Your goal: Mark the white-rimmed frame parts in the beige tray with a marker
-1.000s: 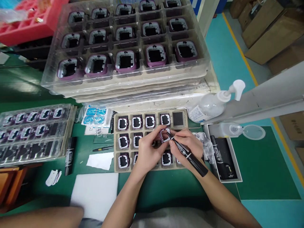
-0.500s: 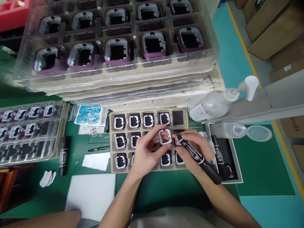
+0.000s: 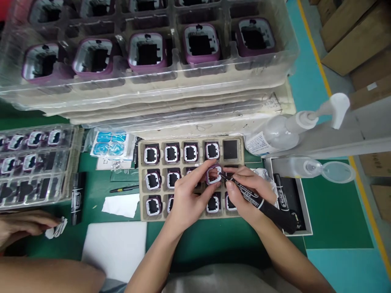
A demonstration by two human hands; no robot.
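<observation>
My left hand [image 3: 187, 196] pinches a small purple square frame [image 3: 214, 174] with a white rim, held just above a beige pulp tray [image 3: 141, 179]. My right hand [image 3: 249, 192] grips a black marker pen [image 3: 262, 203], its tip touching the frame's right edge. The tray's pockets hold several similar purple frames; the top right pocket [image 3: 230, 149] holds only a dark square.
A tall stack of clear trays [image 3: 146, 81] with bigger purple frames stands behind. A pump bottle [image 3: 284, 130] lies to the right. More clear trays [image 3: 33, 162] sit at the left. Another person's hand [image 3: 21, 228] rests at lower left near white paper [image 3: 114, 248].
The marker tip has come back to the frame after drawing away. Another person's hand has appeared at the lower left. The camera has tilted down slightly.
</observation>
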